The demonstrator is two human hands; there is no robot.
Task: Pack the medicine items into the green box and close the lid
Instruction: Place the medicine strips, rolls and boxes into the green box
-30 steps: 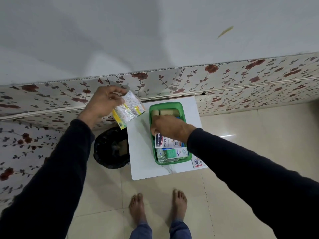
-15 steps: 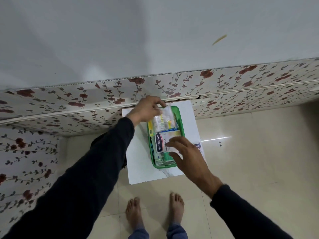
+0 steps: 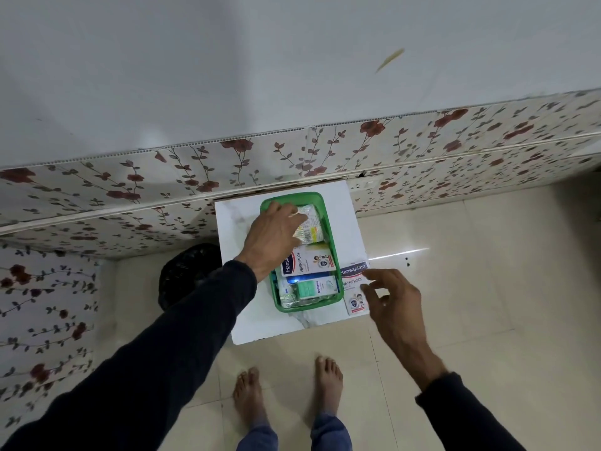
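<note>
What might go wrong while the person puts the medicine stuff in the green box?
1. The Hansaplast pack lies outside the box at the table's right edge; the reaching right hand might knock it onto the floor.
2. The green box already looks full, so the lid may not shut; no lid is in view.
3. The left hand pressing the clear packet could crush it.

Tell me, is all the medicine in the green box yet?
Nearly. The green box already holds a Hansaplast box and other packs. The left hand is pressing a clear packet in. The right hand reaches for a second Hansaplast box on the table. No lid is visible.
</note>
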